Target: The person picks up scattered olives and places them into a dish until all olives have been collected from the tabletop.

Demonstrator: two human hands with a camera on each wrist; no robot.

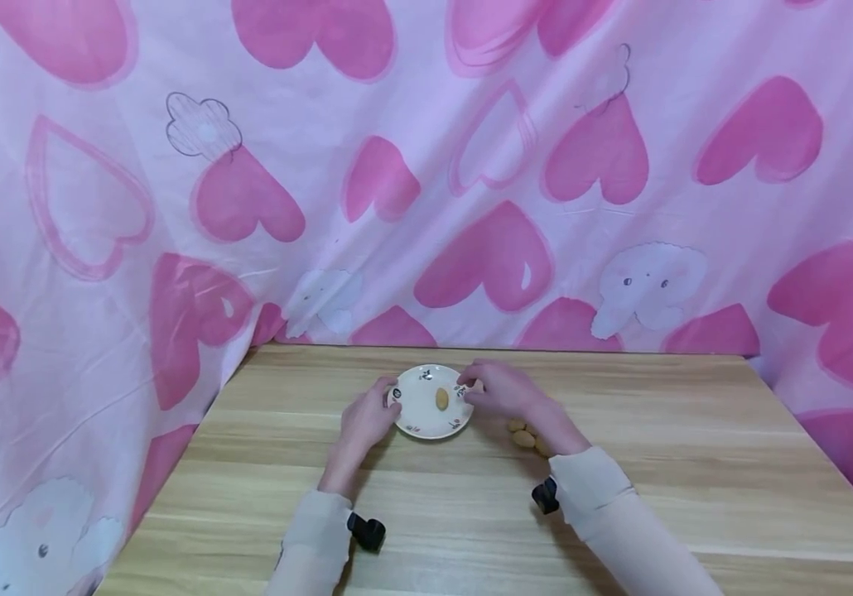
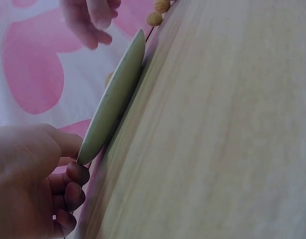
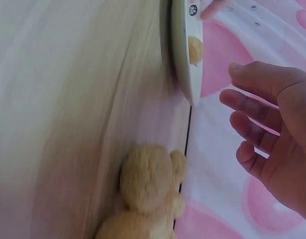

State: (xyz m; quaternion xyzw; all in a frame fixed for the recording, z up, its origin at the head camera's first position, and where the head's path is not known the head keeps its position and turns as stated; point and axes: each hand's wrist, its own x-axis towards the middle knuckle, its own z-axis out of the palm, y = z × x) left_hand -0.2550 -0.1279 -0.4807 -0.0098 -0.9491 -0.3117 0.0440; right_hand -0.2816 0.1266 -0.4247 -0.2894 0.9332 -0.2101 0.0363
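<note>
Plate: a round, white, glossy plate with small dark and pink printed motifs point(image 1: 419, 414) is sitting near the far edge of the tabletop, its hollow facing up; being circular, it is showing no long axis.
Piece on plate: a tan, oval, potato-like piece point(image 1: 442, 399) is lying just towards 2 o'clock of the plate's centre, its long axis running roughly from 12 to 6 o'clock.
Left hand: the left hand point(image 1: 367, 420) is pinching the plate's rim at 9 o'clock, thumb above and fingers below.
Right hand: the right hand point(image 1: 504, 389) is hovering by the rim between 2 and 3 o'clock, thumb and fingers standing apart, clear of the plate.
Pile: more tan, rounded pieces point(image 1: 523, 439) are lying bunched at 4 o'clock from the plate, partly hidden by the right forearm.
Tabletop: a pale, wood-grained surface point(image 1: 456, 513) is supporting everything.
Backdrop: white-and-pink heart-patterned cloth point(image 1: 482, 257) is hanging beyond, at 12 o'clock.
</note>
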